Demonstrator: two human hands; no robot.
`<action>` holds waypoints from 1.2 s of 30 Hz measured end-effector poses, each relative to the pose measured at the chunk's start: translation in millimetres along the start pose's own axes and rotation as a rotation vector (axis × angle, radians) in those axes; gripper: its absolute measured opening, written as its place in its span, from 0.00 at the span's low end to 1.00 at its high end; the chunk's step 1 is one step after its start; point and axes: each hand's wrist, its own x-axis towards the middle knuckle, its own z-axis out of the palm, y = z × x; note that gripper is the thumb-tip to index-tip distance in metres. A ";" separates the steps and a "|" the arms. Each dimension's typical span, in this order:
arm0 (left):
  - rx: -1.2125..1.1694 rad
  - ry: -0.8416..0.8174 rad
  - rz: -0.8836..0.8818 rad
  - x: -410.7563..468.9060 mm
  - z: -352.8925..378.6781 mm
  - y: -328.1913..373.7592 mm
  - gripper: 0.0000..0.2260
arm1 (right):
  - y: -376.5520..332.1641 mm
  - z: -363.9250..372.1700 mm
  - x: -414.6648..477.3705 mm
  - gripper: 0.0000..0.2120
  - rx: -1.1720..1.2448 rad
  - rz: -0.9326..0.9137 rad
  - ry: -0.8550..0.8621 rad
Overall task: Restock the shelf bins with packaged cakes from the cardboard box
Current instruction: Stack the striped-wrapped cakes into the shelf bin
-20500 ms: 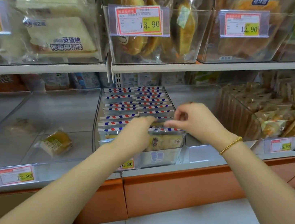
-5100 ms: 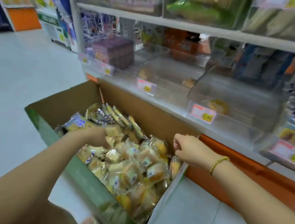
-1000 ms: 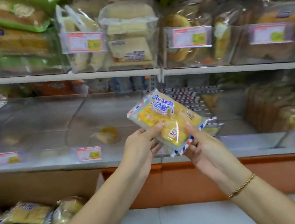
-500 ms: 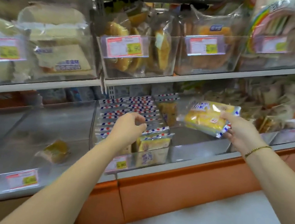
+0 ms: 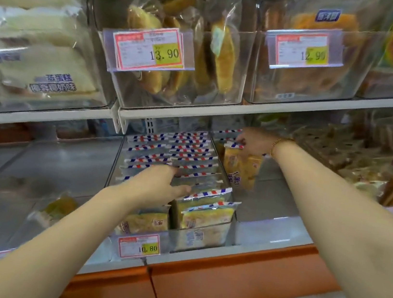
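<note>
Closest to us, the 10.80 price tag [image 5: 139, 245] hangs just below our left grip [image 5: 159, 184]. That one's lying flat, fingers straight, pressing on the row of striped-edge cake packs [image 5: 185, 152] in the clear bin [image 5: 200, 240]. Further back and off to its right, our right grip [image 5: 254, 142] is pinched on the top of an upright yellow cake pack [image 5: 239, 167] in the neighbouring bin [image 5: 270, 225]. Bagged bread [image 5: 218, 56] sits on the shelf above both.

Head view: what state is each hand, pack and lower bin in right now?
left hand, open, resting on stocked packs
right hand, gripping held pack's top edge
held pack, upright, inside right bin
middle bin, nearly full, packs upright
right bin, few packs, at back
left bin, one small cake
</note>
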 end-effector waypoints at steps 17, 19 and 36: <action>-0.038 0.021 0.048 -15.7 -10.5 -0.4 0.27 | -2.4 64.9 0.6 0.34 0.178 0.040 0.315; -0.038 0.041 0.047 -23.4 -13.9 -2.2 0.26 | -8.0 59.3 -8.3 0.31 0.270 0.055 0.323; -0.166 0.230 -0.135 -220.5 -17.2 -119.8 0.17 | -249.3 1.0 -201.0 0.12 -0.075 -0.520 0.164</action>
